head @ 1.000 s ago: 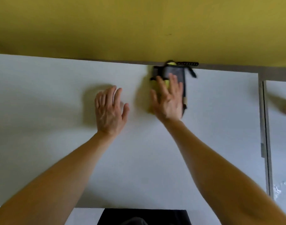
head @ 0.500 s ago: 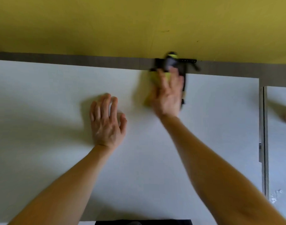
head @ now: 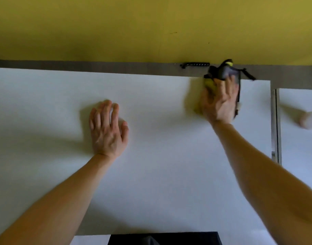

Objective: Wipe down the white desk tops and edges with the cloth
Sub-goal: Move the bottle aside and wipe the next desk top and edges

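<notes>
A white desk top (head: 160, 165) fills most of the view. My right hand (head: 218, 101) presses a grey and yellow-green cloth (head: 224, 73) flat against the desk's far edge, fingers straight and spread. Part of the cloth bunches up over the edge; the hand covers the rest of it. My left hand (head: 108, 129) rests flat on the desk top to the left, fingers straight, holding nothing.
A grey strip (head: 80, 67) runs along the far edge below a yellow wall (head: 151, 27). A black clip-like piece (head: 195, 64) lies on the strip. A second white desk (head: 300, 156) adjoins at right across a narrow gap, with another person's hand (head: 308, 119) on it.
My right hand has slid the cloth to the right along the far edge, past the black piece. My left hand stays flat in about the same spot.
</notes>
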Demonstrator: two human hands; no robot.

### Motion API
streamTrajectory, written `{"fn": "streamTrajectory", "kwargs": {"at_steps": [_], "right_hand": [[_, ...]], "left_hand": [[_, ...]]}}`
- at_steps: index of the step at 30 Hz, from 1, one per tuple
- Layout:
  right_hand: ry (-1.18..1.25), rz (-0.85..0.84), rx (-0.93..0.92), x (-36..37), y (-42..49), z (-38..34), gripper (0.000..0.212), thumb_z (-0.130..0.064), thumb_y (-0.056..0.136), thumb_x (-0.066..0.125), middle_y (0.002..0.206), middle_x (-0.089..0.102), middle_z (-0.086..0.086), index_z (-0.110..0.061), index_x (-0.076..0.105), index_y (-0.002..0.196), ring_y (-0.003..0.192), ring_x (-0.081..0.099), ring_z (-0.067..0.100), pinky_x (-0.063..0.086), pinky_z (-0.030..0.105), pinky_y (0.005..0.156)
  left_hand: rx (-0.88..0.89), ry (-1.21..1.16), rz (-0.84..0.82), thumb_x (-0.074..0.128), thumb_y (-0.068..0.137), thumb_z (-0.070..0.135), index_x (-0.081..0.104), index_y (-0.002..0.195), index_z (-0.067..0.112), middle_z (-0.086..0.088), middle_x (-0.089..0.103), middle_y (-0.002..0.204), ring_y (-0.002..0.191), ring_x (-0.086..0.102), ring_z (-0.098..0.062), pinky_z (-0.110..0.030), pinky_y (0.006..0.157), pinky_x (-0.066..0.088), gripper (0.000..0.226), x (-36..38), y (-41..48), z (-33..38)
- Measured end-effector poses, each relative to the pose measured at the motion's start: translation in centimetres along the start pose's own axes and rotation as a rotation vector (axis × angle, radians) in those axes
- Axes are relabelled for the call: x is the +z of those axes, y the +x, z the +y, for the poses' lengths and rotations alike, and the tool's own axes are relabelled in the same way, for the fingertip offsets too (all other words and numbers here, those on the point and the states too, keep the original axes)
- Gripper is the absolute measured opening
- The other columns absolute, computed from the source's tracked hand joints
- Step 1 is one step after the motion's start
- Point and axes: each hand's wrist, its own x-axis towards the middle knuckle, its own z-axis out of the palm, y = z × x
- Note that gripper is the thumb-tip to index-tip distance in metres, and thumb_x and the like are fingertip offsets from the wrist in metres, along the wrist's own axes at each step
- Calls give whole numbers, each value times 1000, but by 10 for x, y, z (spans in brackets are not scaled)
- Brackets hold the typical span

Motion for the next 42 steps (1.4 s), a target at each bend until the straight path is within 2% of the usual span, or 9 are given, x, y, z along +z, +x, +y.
{"fn": "streamTrajectory", "kwargs": {"at_steps": [5, 7, 10, 16, 19, 25, 29, 36, 42], "right_hand": [[205, -174, -502, 43, -33, -137, 52, -27, 104, 64, 162, 52, 19, -11, 59, 153, 157, 40, 38, 21, 56, 133], [259, -256, -595, 39, -31, -137, 69, -19, 102, 60, 166, 49, 13, -12, 38, 168, 161, 35, 34, 19, 53, 134], [232, -266, -652, 19, -12, -71, 65, -20, 107, 57, 168, 47, 12, -11, 38, 168, 162, 34, 32, 20, 50, 135], [141, -18, -145, -48, 27, 145, 54, -23, 108, 51, 166, 49, 14, -9, 50, 161, 160, 37, 33, 32, 56, 128], [129, 42, 67, -43, 18, 140, 59, -23, 103, 49, 167, 48, 12, -11, 49, 161, 161, 33, 33, 26, 55, 132], [288, -174, -501, -3, -40, 17, 61, -23, 100, 74, 164, 53, 11, -12, 56, 158, 159, 40, 34, 21, 54, 134], [302, -232, -609, -17, -17, 55, 53, -18, 105, 65, 161, 56, 10, -12, 57, 157, 158, 40, 32, 25, 51, 133], [213, 120, 66, -41, 12, 139, 51, -21, 107, 58, 161, 56, 12, -10, 56, 157, 157, 41, 35, 33, 55, 128], [271, -284, -636, -37, -73, 72, 58, -13, 106, 62, 168, 48, 10, -15, 51, 162, 162, 33, 28, 21, 47, 135]], "left_hand": [[-23, 78, -44, 46, 111, 37, 43, 162, 8, -17, 37, 172, 156, 38, -41, -57, 129, 27, 59, -4, 0, 5], [-49, 67, -51, 43, 112, 39, 42, 162, 10, -15, 38, 172, 156, 38, -39, -56, 129, 27, 58, -9, -10, 22], [24, 11, -59, 40, 113, 39, 45, 162, 12, -14, 41, 170, 157, 40, -36, -56, 131, 26, 56, -10, -24, 66], [162, -67, -65, 44, 113, 38, 51, 160, 17, -12, 44, 168, 155, 41, -36, -59, 128, 28, 52, 6, -23, 145], [92, -53, -22, 52, 110, 38, 56, 156, 22, -10, 45, 168, 151, 43, -39, -59, 125, 30, 49, 14, -21, 156], [90, -47, 56, 54, 107, 35, 59, 153, 21, -10, 46, 166, 146, 47, -41, -58, 122, 33, 47, 19, -20, 157], [92, -42, 63, 57, 106, 34, 60, 153, 22, -9, 46, 167, 147, 47, -40, -58, 123, 32, 49, 21, -20, 157], [76, -42, 69, 54, 105, 36, 61, 151, 22, -9, 47, 166, 144, 48, -44, -58, 124, 31, 48, 22, -20, 158], [76, -53, 88, 54, 105, 34, 62, 151, 21, -9, 48, 166, 144, 49, -42, -59, 123, 32, 48, 21, -21, 159]]}}
